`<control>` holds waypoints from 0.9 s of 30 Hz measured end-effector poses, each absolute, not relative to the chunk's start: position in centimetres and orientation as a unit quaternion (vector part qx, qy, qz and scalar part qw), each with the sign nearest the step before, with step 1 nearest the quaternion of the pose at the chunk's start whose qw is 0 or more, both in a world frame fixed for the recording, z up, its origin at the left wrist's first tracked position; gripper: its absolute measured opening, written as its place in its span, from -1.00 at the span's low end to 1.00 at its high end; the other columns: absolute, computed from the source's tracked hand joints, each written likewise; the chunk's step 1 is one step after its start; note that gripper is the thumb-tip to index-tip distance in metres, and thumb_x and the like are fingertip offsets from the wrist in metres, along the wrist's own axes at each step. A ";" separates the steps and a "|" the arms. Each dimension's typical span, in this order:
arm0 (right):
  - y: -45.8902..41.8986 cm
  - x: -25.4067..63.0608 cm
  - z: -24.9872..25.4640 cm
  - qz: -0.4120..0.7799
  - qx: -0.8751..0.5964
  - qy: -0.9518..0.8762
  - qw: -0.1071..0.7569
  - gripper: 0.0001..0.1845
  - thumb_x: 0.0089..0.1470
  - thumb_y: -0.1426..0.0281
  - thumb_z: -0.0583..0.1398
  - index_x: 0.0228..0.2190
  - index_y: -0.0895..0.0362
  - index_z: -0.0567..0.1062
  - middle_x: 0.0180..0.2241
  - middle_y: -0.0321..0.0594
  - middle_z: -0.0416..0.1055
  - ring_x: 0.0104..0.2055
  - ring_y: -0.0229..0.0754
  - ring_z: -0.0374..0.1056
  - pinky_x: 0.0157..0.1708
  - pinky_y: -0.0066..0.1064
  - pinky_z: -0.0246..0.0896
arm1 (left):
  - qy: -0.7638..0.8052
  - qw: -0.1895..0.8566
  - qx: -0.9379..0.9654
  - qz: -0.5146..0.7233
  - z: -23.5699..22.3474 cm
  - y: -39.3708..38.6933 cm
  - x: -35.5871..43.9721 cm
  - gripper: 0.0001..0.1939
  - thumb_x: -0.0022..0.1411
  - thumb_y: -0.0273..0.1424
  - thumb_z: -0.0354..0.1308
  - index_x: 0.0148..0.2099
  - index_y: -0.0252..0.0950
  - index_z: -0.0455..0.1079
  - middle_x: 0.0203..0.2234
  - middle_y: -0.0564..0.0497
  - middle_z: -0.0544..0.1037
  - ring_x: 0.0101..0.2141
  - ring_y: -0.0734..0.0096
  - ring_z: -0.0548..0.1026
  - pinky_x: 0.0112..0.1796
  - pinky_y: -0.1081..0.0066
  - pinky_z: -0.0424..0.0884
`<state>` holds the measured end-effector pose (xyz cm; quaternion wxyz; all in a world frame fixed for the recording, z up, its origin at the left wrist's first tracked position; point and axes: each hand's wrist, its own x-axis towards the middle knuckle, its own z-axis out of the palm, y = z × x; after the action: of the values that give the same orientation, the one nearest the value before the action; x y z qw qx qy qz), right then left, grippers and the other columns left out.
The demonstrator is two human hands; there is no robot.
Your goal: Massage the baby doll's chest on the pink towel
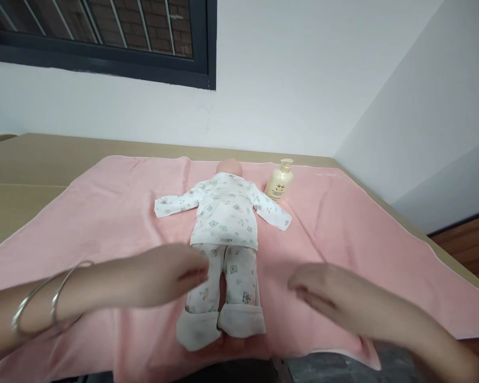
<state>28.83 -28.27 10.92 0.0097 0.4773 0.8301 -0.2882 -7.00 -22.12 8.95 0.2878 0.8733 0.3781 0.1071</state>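
A baby doll (228, 210) lies stretched out on a pink blanket (327, 229), its bald head (229, 167) towards the wall. It wears a white printed long-sleeved top and matching trousers (239, 271) with wide turned-up cuffs. My left hand (171, 274), with two bangles on the wrist, hovers over the edge of the doll's left-side trouser leg in the picture. Off to the right of the legs, above the blanket, is my right hand (323, 292). Both hands are blurred, with fingers loosely bent, a gap at the thumb and nothing visible in them.
A pale yellow pump bottle (279, 181) stands on the blanket by the doll's sleeve at the right. The blanket covers much of a wooden table (24, 170) set against a white wall. A dark-framed window (211, 42) is at the upper left.
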 end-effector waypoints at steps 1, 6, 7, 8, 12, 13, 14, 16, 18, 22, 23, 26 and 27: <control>-26.7 29.3 11.8 -0.273 0.494 0.825 -0.018 -0.65 0.42 0.32 0.06 -0.12 0.03 0.66 -0.10 -0.18 0.67 -0.09 -0.09 0.60 -0.04 -0.21 0.50 | 0.396 0.336 0.851 0.082 9.8 -20.5 -5.9 -0.61 0.41 -0.21 0.08 -0.47 -0.24 0.38 -0.55 0.08 0.48 -0.52 0.46 0.37 -0.45 0.46 0.23; -17.5 31.3 14.2 -0.088 0.584 0.767 -0.250 -0.55 0.33 0.36 0.06 0.08 0.07 0.63 0.13 -0.04 0.62 0.15 0.08 0.55 0.17 0.04 0.49 | 0.377 0.593 0.638 0.315 12.1 -11.8 1.3 -0.76 0.31 -0.22 0.20 -0.31 -0.29 0.49 -0.38 -0.10 0.62 -0.32 0.28 0.60 -0.14 0.29 0.56; -15.4 31.4 14.3 -0.055 0.595 0.743 -0.301 -0.51 0.30 0.40 0.04 0.12 0.08 0.62 0.18 -0.04 0.60 0.24 0.09 0.51 0.27 0.09 0.43 | 0.361 0.653 0.562 0.356 12.2 -9.9 3.0 -0.73 0.33 -0.20 0.17 -0.21 -0.32 0.52 -0.29 -0.18 0.65 -0.24 0.21 0.65 -0.06 0.23 0.60; -13.3 31.3 14.2 -0.031 0.601 0.720 -0.346 -0.46 0.28 0.44 0.02 0.16 0.08 0.60 0.25 -0.05 0.55 0.34 0.09 0.44 0.38 0.11 0.33 | 0.343 0.700 0.500 0.377 12.2 -8.1 4.7 -0.61 0.38 -0.13 0.12 -0.06 -0.37 0.54 -0.15 -0.30 0.66 -0.11 0.12 0.68 0.04 0.19 0.61; -6.0 30.0 13.7 -0.033 0.633 0.658 -0.408 -0.31 0.28 0.43 0.03 0.39 0.25 0.39 0.48 0.02 0.28 0.56 0.00 0.17 0.60 -0.01 -0.01 | 0.280 0.790 0.372 0.399 12.0 -2.5 11.0 -0.12 0.48 0.04 -0.06 0.55 -0.53 0.09 0.39 -0.50 0.34 0.44 -0.03 0.37 0.28 0.23 0.49; -4.6 29.5 13.4 -0.056 0.636 0.663 -0.392 -0.28 0.34 0.36 0.03 0.45 0.32 0.29 0.54 0.08 0.14 0.62 -0.01 0.05 0.63 -0.04 -0.12 | 0.269 0.806 0.343 0.400 12.1 -1.7 12.2 -0.08 0.51 0.06 -0.14 0.60 -0.55 -0.05 0.44 -0.51 0.28 0.46 -0.01 0.33 0.28 0.23 0.49; -3.5 29.0 13.2 -0.081 0.632 0.673 -0.374 -0.25 0.41 0.27 0.00 0.49 0.35 0.19 0.58 0.09 0.00 0.66 -0.01 -0.09 0.65 -0.05 -0.25 | 0.257 0.822 0.314 0.400 12.3 -1.1 13.3 -0.07 0.53 0.06 -0.22 0.62 -0.57 -0.14 0.45 -0.53 0.25 0.45 0.00 0.35 0.27 0.22 0.51; -2.0 28.1 12.6 -0.101 0.638 0.678 -0.351 -0.20 0.50 0.12 -0.11 0.53 0.35 0.09 0.61 0.11 -0.15 0.69 0.00 -0.27 0.66 0.05 -0.48 | 0.232 0.842 0.267 0.407 12.6 -0.7 14.6 -0.09 0.56 0.04 -0.34 0.61 -0.62 -0.14 0.41 -0.55 0.30 0.37 0.01 0.46 0.22 0.21 0.56; -1.3 27.5 11.9 -0.101 0.648 0.677 -0.333 -0.18 0.52 0.03 -0.21 0.51 0.28 0.17 0.60 0.11 -0.11 0.69 0.05 -0.29 0.63 0.19 -0.57 | 0.210 0.850 0.243 0.419 12.9 -0.8 15.0 -0.12 0.58 0.02 -0.38 0.56 -0.62 0.01 0.30 -0.53 0.43 0.24 0.01 0.57 0.17 0.20 0.61; -1.3 26.3 10.9 -0.074 0.676 0.681 -0.271 -0.16 0.52 0.02 -0.27 0.37 0.28 0.41 0.54 0.24 0.09 0.67 0.23 -0.18 0.59 0.38 -0.46 | 0.201 0.856 0.234 0.414 13.0 -1.6 14.0 -0.19 0.57 0.02 -0.30 0.48 -0.53 0.20 0.09 -0.42 0.58 0.09 -0.02 0.65 0.08 0.17 0.66; -1.4 26.0 10.8 -0.064 0.685 0.678 -0.259 -0.17 0.53 0.04 -0.26 0.35 0.30 0.43 0.53 0.26 0.10 0.67 0.25 -0.17 0.58 0.40 -0.43 | 0.203 0.858 0.235 0.409 12.9 -1.7 13.5 -0.19 0.56 0.02 -0.28 0.48 -0.53 0.19 0.09 -0.41 0.57 0.10 -0.04 0.65 0.08 0.16 0.66; -1.8 25.1 10.8 -0.043 0.702 0.668 -0.245 -0.21 0.54 0.09 -0.24 0.30 0.30 0.50 0.49 0.24 0.21 0.67 0.26 -0.18 0.58 0.42 -0.39 | 0.216 0.857 0.236 0.403 12.4 -2.3 11.6 -0.18 0.53 0.00 -0.24 0.54 -0.51 0.09 0.20 -0.45 0.50 0.21 -0.08 0.60 0.15 0.10 0.63; -1.9 24.8 10.7 -0.036 0.706 0.666 -0.241 -0.22 0.54 0.10 -0.23 0.27 0.30 0.52 0.46 0.23 0.26 0.66 0.27 -0.17 0.57 0.42 -0.38 | 0.227 0.854 0.238 0.404 12.3 -2.7 10.9 -0.18 0.53 -0.01 -0.22 0.57 -0.50 0.05 0.26 -0.46 0.46 0.27 -0.07 0.56 0.18 0.10 0.61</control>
<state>24.84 -1.92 10.74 -0.2407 0.7056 0.6655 -0.0355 10.89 -2.66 12.25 0.8535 0.2378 0.2274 0.4040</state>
